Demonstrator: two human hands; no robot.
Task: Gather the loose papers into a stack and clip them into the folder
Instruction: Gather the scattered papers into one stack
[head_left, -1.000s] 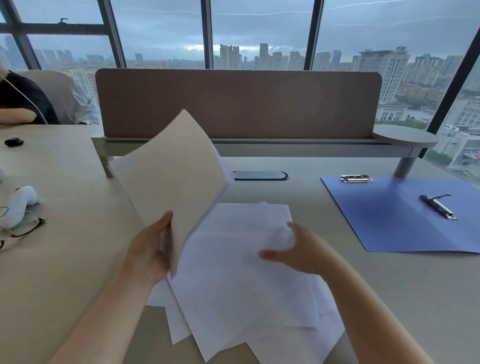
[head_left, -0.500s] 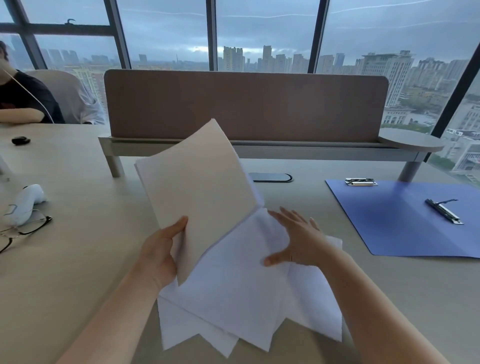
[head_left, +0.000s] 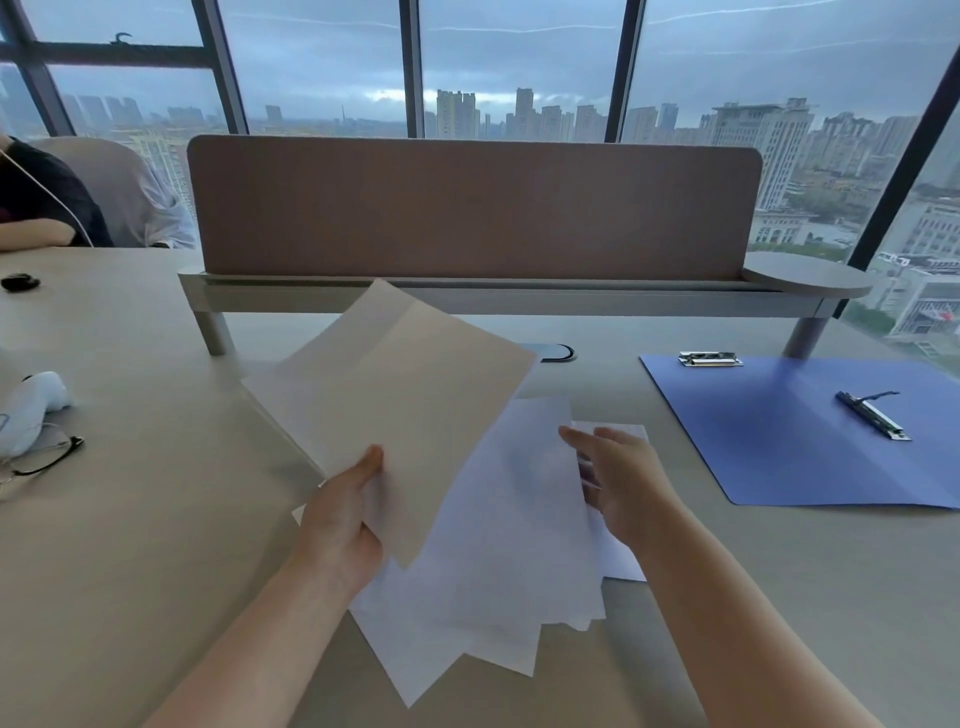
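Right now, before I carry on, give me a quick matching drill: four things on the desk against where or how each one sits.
Things:
1. held sheets
2. loose papers
3. blue folder
4. glasses

States:
A. lying open, desk's right side
B. fanned out flat under the hands
C. far left on the desk
D. raised, gripped by left hand

Pairs: 1-D, 2-B, 3-A, 4-C

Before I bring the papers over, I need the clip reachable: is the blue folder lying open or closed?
Open. The blue folder lies spread flat on the desk, its inside clip exposed.
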